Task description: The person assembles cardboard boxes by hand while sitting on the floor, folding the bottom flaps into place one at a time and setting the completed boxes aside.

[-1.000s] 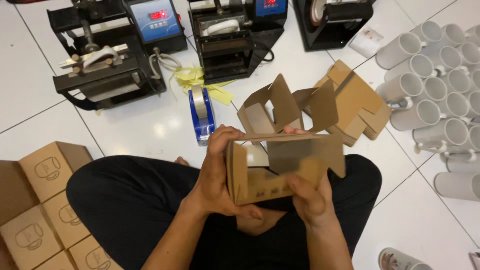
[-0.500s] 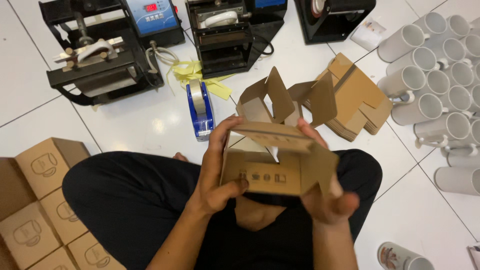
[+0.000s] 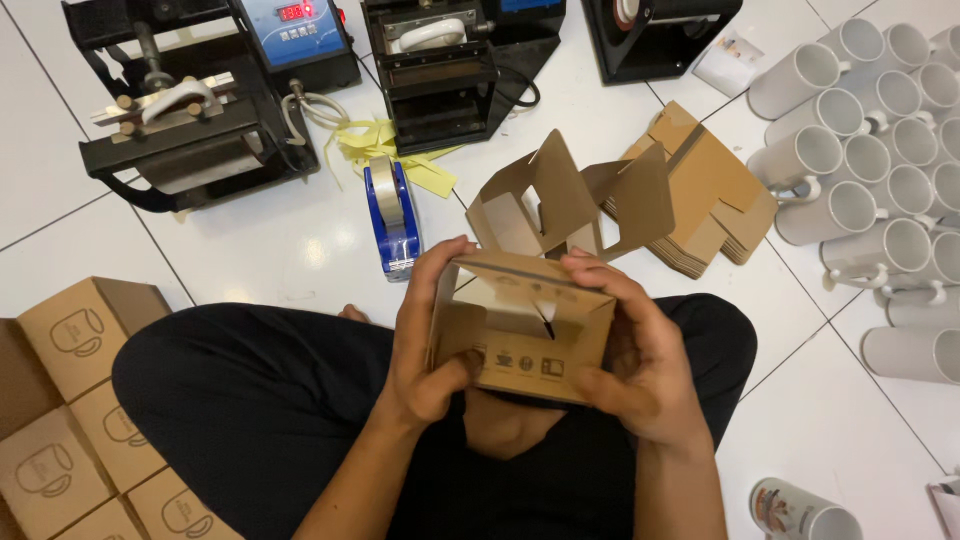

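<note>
A brown cardboard box [image 3: 525,335], partly folded with its top flap bent inward and a row of small dark printed symbols on its front face, sits over the lap, gripped between the left hand [image 3: 430,340] and the right hand [image 3: 640,360]; behind it on the white floor lie flat, die-cut brown box blanks [image 3: 700,190], some standing half-folded; at the lower left a cluster of closed brown boxes [image 3: 70,400] is packed together, each bearing an outline drawing of a mug; at the top left a blue control panel [image 3: 298,28] with a small red-lit display tops a black press machine [image 3: 190,120].
</note>
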